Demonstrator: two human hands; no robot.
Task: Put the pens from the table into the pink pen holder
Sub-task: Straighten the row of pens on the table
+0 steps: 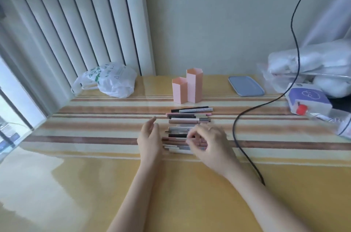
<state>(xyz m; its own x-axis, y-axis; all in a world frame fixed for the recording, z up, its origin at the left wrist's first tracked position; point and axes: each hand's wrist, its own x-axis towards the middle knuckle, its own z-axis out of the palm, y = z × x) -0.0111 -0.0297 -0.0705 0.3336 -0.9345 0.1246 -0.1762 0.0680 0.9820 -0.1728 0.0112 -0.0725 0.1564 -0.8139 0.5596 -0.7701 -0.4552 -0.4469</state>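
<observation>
Lying in a tidy stack of parallel rows at the centre of the frame, the pens [187, 129] all seem to be on the table [95, 174] yet; the pink pen holder [187, 87], just above them, shows nothing sticking out of either tube, so the job looks barely begun. The right hand [209, 142] curls its fingers over the lower rows, but whether it actually pinches a pen I cannot tell. The left hand [150, 136] stands edge-on beside the stack's left ends, fingers straight and loose, gripping nothing. Several lower pens are covered by the right hand. A black cable [237, 127] runs down the right side.
</observation>
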